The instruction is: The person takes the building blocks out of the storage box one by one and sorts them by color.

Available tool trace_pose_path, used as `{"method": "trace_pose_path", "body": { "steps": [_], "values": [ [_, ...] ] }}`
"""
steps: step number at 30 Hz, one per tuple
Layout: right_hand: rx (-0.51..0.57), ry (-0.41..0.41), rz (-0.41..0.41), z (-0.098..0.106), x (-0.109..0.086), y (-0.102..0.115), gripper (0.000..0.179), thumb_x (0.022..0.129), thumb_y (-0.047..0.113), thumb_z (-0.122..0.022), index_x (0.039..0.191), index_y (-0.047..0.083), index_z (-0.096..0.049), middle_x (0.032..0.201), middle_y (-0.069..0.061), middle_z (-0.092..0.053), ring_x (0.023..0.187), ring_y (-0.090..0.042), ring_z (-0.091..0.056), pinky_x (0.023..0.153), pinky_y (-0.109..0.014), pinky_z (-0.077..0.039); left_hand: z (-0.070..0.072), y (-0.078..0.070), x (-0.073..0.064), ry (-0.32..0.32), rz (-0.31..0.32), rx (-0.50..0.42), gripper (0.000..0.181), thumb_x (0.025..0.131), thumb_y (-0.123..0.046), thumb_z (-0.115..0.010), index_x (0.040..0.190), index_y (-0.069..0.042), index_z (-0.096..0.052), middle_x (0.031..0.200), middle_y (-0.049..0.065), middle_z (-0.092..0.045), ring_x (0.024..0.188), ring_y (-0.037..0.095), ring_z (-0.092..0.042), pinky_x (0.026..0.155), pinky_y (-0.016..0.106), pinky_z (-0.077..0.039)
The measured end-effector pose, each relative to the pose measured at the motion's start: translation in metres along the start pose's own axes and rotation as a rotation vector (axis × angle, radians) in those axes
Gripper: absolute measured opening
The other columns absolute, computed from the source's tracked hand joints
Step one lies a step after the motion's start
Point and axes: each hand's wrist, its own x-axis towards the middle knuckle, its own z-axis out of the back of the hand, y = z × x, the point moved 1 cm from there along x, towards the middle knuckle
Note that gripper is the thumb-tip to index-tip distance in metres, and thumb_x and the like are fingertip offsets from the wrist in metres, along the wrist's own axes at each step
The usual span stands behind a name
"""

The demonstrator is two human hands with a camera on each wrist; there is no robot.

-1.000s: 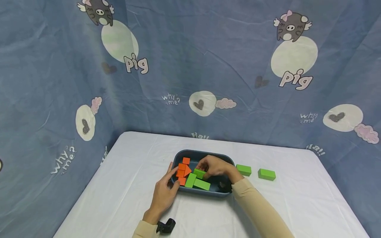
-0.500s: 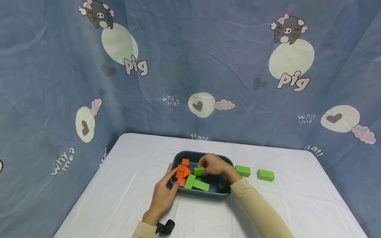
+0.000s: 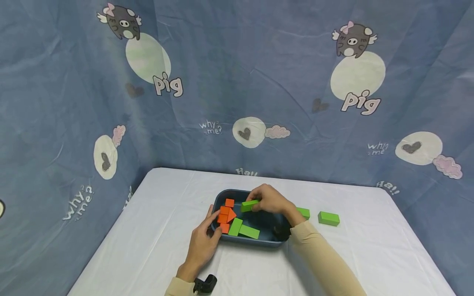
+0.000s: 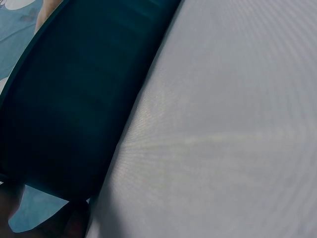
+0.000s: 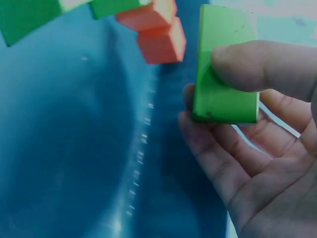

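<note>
My right hand [image 3: 272, 199] pinches a green rectangular block [image 5: 225, 64] between thumb and fingers, raised above the floor of the dark blue tray [image 3: 255, 243]. In the right wrist view the thumb lies across the block's face, with the other fingers behind it. Against the tray's left end rests my left hand [image 3: 203, 242], its fingers and thumb spread. Inside the tray, several orange blocks [image 3: 224, 218] are grouped at the left, one with a triangular face. Beside them lie two green blocks [image 3: 249, 231]. The left wrist view shows mainly the tray's outer side [image 4: 74, 99].
Two more green blocks stand on the white tablecloth [image 3: 370, 238] right of the tray; the nearer one [image 3: 304, 212] is partly covered by the right wrist, the farther one [image 3: 328, 218] is in full view. A blue printed curtain [image 3: 296, 90] hangs behind the table.
The right hand has lifted the green block from among the others in the tray, raising it toward the back rim. The left hand has stayed at the tray's left end.
</note>
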Motion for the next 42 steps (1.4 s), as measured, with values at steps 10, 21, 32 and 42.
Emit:
{"method": "trace_pose_path", "body": {
  "steps": [10, 21, 32, 42],
  "values": [
    [0.032, -0.113, -0.022, 0.034, -0.021, 0.003, 0.024, 0.082, -0.003, -0.078, 0.102, 0.011, -0.079, 0.095, 0.002, -0.076, 0.083, -0.017, -0.070, 0.079, -0.035, -0.055, -0.001, 0.005, -0.002, -0.006, 0.016, 0.019, 0.055, 0.091, -0.004, -0.067, 0.145, -0.011, -0.058, 0.161, 0.008, -0.038, 0.141, 0.026, -0.043, 0.104, 0.050, -0.043],
    [0.082, -0.197, -0.074, 0.066, -0.057, -0.003, 0.023, 0.084, -0.006, -0.074, 0.106, 0.001, -0.077, 0.098, -0.010, -0.075, 0.083, -0.023, -0.069, 0.077, -0.042, -0.055, -0.002, 0.004, -0.003, -0.001, 0.050, 0.032, 0.055, 0.092, -0.005, -0.067, 0.146, -0.010, -0.058, 0.161, 0.006, -0.036, 0.141, 0.026, -0.043, 0.102, 0.048, -0.046],
    [0.048, -0.310, -0.185, 0.104, -0.103, -0.022, 0.024, 0.084, -0.006, -0.073, 0.108, -0.004, -0.075, 0.101, -0.015, -0.074, 0.089, -0.027, -0.069, 0.080, -0.040, -0.052, -0.003, -0.001, -0.002, -0.021, 0.029, 0.053, 0.054, 0.091, -0.004, -0.066, 0.145, -0.008, -0.058, 0.161, 0.006, -0.037, 0.140, 0.029, -0.045, 0.098, 0.050, -0.049],
    [0.008, -0.402, -0.277, 0.129, -0.148, -0.048, 0.026, 0.085, -0.001, -0.075, 0.111, -0.002, -0.075, 0.102, -0.013, -0.074, 0.088, -0.023, -0.069, 0.080, -0.042, -0.055, -0.005, -0.001, 0.000, -0.029, 0.009, 0.078, 0.054, 0.091, -0.004, -0.067, 0.145, -0.009, -0.059, 0.160, 0.007, -0.040, 0.136, 0.025, -0.050, 0.090, 0.044, -0.054]
  ]
}}
